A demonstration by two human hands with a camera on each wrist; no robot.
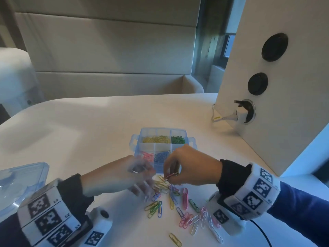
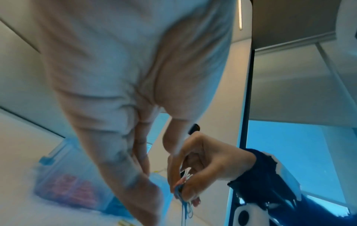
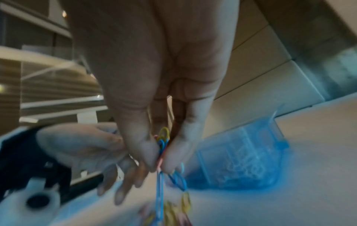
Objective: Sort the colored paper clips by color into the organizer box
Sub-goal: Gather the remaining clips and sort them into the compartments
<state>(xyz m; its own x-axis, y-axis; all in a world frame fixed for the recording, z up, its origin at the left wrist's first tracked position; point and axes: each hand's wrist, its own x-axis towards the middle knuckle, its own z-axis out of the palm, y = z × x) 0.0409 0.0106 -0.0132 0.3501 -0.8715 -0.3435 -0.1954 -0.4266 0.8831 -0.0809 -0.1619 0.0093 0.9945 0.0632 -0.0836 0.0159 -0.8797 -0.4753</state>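
My right hand pinches a tangle of clips at frame centre, below the box. My left hand is blurred; I can't tell its grip.

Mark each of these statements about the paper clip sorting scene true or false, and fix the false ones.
1. The right hand pinches a small bunch of paper clips. True.
2. The organizer box has its lid on. False: the box is open, and a clear lid lies on the table to the left.
3. Green clips sit in the far right compartment. True.
4. The pink clips share a compartment with the yellow clips. False: pink lies in the near left compartment, yellow in the far one behind it.
5. Every clip has been sorted. False: loose clips of mixed colours lie on the table in front of the box.
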